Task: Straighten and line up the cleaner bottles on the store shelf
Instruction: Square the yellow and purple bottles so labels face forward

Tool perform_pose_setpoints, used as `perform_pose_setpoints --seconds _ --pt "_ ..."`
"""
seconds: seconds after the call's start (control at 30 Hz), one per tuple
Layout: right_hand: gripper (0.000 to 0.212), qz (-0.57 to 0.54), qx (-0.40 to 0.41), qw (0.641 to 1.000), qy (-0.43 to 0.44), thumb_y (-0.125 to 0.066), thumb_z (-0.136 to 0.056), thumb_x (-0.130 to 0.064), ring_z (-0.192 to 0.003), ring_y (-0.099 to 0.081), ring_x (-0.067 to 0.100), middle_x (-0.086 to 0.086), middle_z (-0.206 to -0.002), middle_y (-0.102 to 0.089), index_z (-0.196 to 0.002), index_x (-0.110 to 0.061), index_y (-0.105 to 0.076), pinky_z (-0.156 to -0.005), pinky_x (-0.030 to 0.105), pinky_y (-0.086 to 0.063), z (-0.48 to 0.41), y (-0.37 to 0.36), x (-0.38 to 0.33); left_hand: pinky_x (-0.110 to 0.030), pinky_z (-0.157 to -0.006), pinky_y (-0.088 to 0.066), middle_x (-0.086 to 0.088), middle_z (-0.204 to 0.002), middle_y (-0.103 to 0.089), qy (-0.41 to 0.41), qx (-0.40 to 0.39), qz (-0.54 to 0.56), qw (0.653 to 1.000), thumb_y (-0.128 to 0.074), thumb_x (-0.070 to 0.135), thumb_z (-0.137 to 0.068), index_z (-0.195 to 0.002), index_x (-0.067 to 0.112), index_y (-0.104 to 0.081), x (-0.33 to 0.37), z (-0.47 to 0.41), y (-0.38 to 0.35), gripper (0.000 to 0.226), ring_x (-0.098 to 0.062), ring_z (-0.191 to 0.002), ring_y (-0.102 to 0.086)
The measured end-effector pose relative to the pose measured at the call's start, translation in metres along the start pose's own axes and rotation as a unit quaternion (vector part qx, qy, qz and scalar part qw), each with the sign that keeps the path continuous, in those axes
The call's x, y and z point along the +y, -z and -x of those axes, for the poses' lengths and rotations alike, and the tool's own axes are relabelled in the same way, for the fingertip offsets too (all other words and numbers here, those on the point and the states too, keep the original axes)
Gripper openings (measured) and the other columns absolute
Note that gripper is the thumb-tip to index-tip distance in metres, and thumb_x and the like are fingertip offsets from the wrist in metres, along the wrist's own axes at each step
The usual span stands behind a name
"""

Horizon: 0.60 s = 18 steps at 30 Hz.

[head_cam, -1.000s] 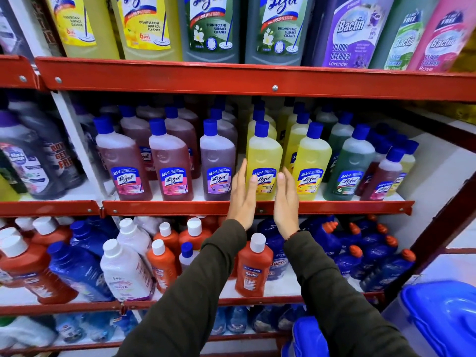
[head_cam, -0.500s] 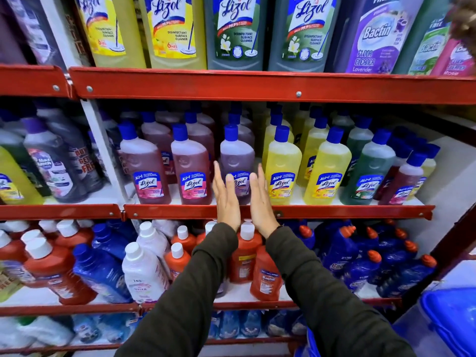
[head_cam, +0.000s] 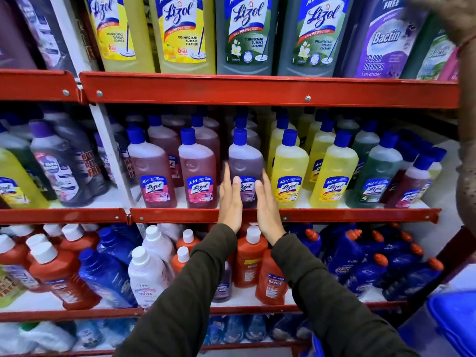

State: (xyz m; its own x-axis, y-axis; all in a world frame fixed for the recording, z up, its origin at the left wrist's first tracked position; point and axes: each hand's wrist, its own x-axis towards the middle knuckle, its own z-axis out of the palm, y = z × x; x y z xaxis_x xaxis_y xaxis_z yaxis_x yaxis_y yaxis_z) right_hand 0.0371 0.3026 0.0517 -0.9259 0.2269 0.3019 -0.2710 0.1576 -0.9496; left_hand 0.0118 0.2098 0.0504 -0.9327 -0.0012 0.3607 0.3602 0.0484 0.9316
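Middle shelf (head_cam: 334,215), front row: purple Lizol bottle (head_cam: 244,161), upright, between a pink bottle (head_cam: 197,171) and a yellow bottle (head_cam: 289,171). Left hand (head_cam: 230,199) and right hand (head_cam: 268,206) flat against its sides, fingers (head_cam: 228,176) straight, pressing rather than gripping.

Dark olive long sleeves (head_cam: 185,300), both arms; hands bare.

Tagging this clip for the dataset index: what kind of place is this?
Most likely a shop's cleaning-products aisle. Red metal shelves carry many identical Lizol bottles in rows, with big Bactin floor cleaner above. Both hands flank one purple bottle at the shelf front.
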Motion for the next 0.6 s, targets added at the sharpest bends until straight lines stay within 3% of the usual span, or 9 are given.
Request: perform_pose_setpoints --seconds 0.07,0.13,0.3,0.43,0.5,0.53,0.6 --pt "0.06 0.007 -0.003 1.0 0.006 -0.037 -0.108 -0.051 -0.152 -0.038 0.009 -0.007 -0.168 -0.035 -0.164 -0.032 -0.024 -0.127 0.043 -0.035 0.0 0.0 -0.001 -0.033 -0.125 -0.02 0.001 -0.17 -0.02 0.004 0.001 -0.004 1.0 -0.027 0.068 -0.097 -0.16 0.044 -0.01 0.0 0.0 -0.001 0.069 -0.005 -0.149 -0.024" --pt "0.063 0.013 -0.003 1.0 0.007 -0.038 -0.107 -0.053 -0.154 -0.035 0.008 -0.007 -0.17 -0.032 -0.164 -0.031 -0.022 -0.128 0.043 -0.032 -0.001 0.0 0.0 -0.038 -0.127 -0.016 0.002 -0.171 -0.017 0.007 0.0 -0.011 1.0 -0.027 0.068 -0.096 -0.16 0.044 -0.008 0.0 0.001 -0.003 0.071 -0.011 -0.154 -0.018" --pt "0.065 0.027 -0.005 1.0 0.006 -0.038 -0.106 -0.053 -0.156 -0.028 0.008 -0.006 -0.172 -0.026 -0.164 -0.03 -0.02 -0.13 0.041 -0.028 0.001 0.001 0.002 -0.033 -0.126 -0.01 0.0 -0.172 -0.009 0.006 -0.007 -0.008 1.0 -0.029 0.054 -0.105 -0.162 0.035 -0.006 0.004 0.002 -0.002 0.065 -0.006 -0.153 -0.009" --pt "0.061 0.024 0.009 0.999 0.024 -0.041 -0.107 -0.049 -0.155 -0.032 0.01 -0.002 -0.17 -0.031 -0.162 -0.027 -0.026 -0.127 0.038 -0.034 0.006 0.002 0.009 -0.023 -0.12 -0.021 -0.003 -0.169 -0.015 -0.007 0.017 0.0 1.0 -0.035 0.051 -0.105 -0.161 0.03 -0.014 0.001 0.013 -0.005 0.063 -0.005 -0.148 -0.018" --pt "0.056 0.021 0.041 0.998 0.049 -0.044 -0.107 -0.044 -0.147 -0.044 0.011 0.004 -0.162 -0.042 -0.158 -0.021 -0.036 -0.118 0.024 -0.042 0.008 0.002 0.011 -0.01 -0.113 -0.025 -0.001 -0.164 -0.024 -0.04 0.051 -0.018 0.998 -0.035 0.053 -0.102 -0.159 0.028 -0.023 -0.002 0.018 -0.005 0.063 -0.008 -0.147 -0.026" --pt "0.052 0.022 0.062 0.996 0.064 -0.044 -0.108 -0.038 -0.14 -0.049 0.007 0.009 -0.156 -0.047 -0.155 -0.016 -0.042 -0.109 0.013 -0.044 0.01 0.002 0.012 -0.01 -0.113 -0.027 0.001 -0.16 -0.029 -0.061 0.07 -0.03 0.995 -0.035 0.054 -0.102 -0.157 0.026 -0.027 -0.003 0.021 -0.005 0.062 -0.009 -0.146 -0.029" --pt "0.043 0.034 0.103 0.989 0.099 -0.044 -0.107 -0.029 -0.126 -0.052 -0.007 0.014 -0.142 -0.054 -0.145 -0.009 -0.052 -0.096 0.002 -0.042 0.013 0.001 0.011 -0.025 -0.118 -0.03 0.006 -0.153 -0.035 -0.099 0.107 -0.049 0.988 -0.034 0.052 -0.102 -0.154 0.022 -0.035 -0.004 0.024 -0.001 0.06 -0.012 -0.145 -0.033"
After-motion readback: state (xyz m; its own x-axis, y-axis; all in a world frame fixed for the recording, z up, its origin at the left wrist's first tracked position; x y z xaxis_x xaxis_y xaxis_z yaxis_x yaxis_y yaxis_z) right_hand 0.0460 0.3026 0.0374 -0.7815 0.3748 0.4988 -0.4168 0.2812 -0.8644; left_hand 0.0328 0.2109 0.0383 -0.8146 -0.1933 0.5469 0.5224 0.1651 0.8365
